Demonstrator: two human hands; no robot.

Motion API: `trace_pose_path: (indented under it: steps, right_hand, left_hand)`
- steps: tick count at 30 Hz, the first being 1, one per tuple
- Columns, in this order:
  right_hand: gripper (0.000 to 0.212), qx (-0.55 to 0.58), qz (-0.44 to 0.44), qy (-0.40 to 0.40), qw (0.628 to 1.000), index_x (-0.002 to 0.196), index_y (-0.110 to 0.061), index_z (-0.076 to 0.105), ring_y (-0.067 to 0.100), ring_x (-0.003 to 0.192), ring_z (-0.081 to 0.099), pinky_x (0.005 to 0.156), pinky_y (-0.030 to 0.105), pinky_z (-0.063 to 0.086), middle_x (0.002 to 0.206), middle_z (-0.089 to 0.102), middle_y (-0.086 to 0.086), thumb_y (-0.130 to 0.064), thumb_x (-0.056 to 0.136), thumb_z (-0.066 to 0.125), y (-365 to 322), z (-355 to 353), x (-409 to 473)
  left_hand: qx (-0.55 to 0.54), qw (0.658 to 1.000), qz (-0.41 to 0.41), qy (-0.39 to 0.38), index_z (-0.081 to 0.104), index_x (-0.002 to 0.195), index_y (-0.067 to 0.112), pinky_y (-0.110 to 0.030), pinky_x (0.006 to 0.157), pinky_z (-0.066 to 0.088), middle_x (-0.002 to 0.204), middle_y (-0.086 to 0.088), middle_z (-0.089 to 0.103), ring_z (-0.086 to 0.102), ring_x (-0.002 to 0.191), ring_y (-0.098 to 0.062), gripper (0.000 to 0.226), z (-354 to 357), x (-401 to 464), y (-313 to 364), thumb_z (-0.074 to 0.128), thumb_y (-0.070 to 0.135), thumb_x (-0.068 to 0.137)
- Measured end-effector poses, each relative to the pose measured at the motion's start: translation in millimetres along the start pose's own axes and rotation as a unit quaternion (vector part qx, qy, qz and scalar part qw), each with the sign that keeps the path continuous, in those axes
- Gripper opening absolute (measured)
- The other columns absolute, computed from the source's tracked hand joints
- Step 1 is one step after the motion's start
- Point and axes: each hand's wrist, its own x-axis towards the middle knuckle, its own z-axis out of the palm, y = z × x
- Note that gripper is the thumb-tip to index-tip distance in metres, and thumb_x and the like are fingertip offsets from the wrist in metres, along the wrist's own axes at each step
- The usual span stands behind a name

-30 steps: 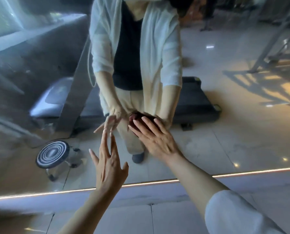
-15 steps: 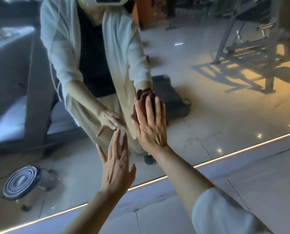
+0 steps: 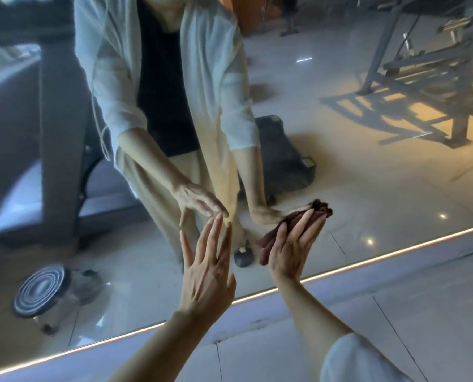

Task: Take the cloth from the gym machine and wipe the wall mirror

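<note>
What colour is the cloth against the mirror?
Dark maroon-brown cloth, seen in the head view under the right hand.

dark maroon cloth (image 3: pixel 293 223) bunched, pressed flat against wall mirror (image 3: pixel 367 188)

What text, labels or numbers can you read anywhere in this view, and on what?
None: no legible text in this view.
The cloth under the right hand shows no label.
The wall mirror and the reflected gym machines show no readable print; the reflections are blurred.
</note>
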Motion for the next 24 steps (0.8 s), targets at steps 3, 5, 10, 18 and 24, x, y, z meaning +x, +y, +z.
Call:
trace_pose_path:
  steps: [3, 5, 10, 18, 24]
  right_hand:
    - [0.074, 0.05, 0.031, 0.0, 0.998, 0.157, -0.006, -0.001, 0.029, 0.155, -0.01, 0.125, 0.05, 0.005, 0.166, -0.01, 0.023, -0.058, 0.106, 0.014, -18, 10, -5]
    - [0.071, 0.062, -0.006, 0.042, 0.997, 0.158, -0.001, 0.005, 0.035, 0.155, -0.006, 0.126, 0.049, 0.005, 0.165, -0.006, 0.025, -0.05, 0.108, 0.02, -38, 8, 8]
    - [0.063, 0.056, -0.123, 0.126, 0.983, 0.154, 0.0, 0.022, 0.038, 0.152, 0.008, 0.125, 0.049, 0.011, 0.161, 0.01, 0.023, -0.043, 0.109, 0.024, -94, -7, 50]
    - [0.055, -0.029, -0.365, 0.134, 0.921, 0.151, -0.007, 0.035, 0.043, 0.149, 0.02, 0.118, 0.06, 0.025, 0.156, 0.026, 0.019, -0.039, 0.108, 0.027, -174, -8, 47]
    - [0.058, -0.158, -0.548, 0.07, 0.818, 0.16, -0.019, 0.02, 0.033, 0.151, 0.013, 0.126, 0.048, 0.004, 0.162, 0.016, 0.007, -0.043, 0.108, 0.028, -188, 43, -37]
  left_hand:
    - [0.0, 1.0, -0.005, 0.011, 0.025, 0.155, 0.006, -0.065, 0.118, 0.003, 0.16, -0.013, 0.024, 0.02, 0.148, -0.029, 0.12, 1, 3, 3, 0.089, 0.009, 0.053]
    - [-0.004, 1.0, -0.006, 0.016, 0.024, 0.156, 0.007, -0.066, 0.118, 0.002, 0.16, -0.012, 0.025, 0.022, 0.148, -0.029, 0.121, -1, 7, 6, 0.089, 0.009, 0.054]
    - [-0.007, 0.997, 0.009, 0.075, 0.025, 0.155, 0.005, -0.063, 0.119, 0.0, 0.162, -0.011, 0.022, 0.018, 0.15, -0.026, 0.105, -19, 26, 13, 0.078, 0.017, 0.066]
    - [-0.027, 0.989, -0.009, 0.142, 0.025, 0.155, 0.005, -0.071, 0.114, 0.01, 0.162, -0.009, 0.02, 0.015, 0.152, -0.023, 0.084, -43, 22, -21, 0.055, 0.024, 0.078]
    - [-0.018, 0.989, -0.051, 0.137, 0.025, 0.156, 0.006, -0.065, 0.119, -0.004, 0.164, -0.007, 0.02, 0.011, 0.153, -0.02, 0.099, -44, -44, -116, 0.065, 0.016, 0.065]
